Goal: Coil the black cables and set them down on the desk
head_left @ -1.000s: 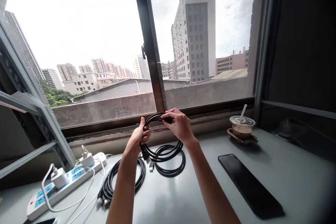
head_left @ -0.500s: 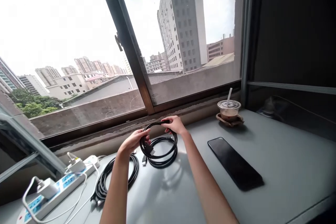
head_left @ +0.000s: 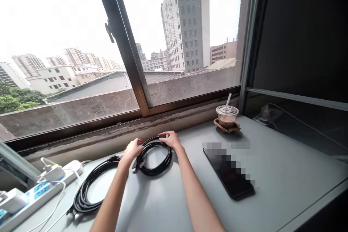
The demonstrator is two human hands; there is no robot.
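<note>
A small black cable coil (head_left: 157,170) lies on the grey table near the window, stacked in loops with a flat connector at its left. My left hand (head_left: 133,149) is at the coil's upper left edge, thumb and fingers bent round the loops. At the upper right edge, my right hand (head_left: 170,140) pinches the cable near an end piece. A larger black cable coil (head_left: 84,192) rests to the left, partly behind my left forearm.
A white power strip (head_left: 49,185) with plugged-in chargers and white cords is at the left. On the right are a black phone (head_left: 228,174), partly pixelated, and a lidded cup (head_left: 227,116) with a straw in a brown holder. The window frame (head_left: 141,98) runs behind the table.
Both hands have lowered the raised loop onto the coil beneath it, so the loops now lie together. The view has turned slightly, showing more of the larger coil.
</note>
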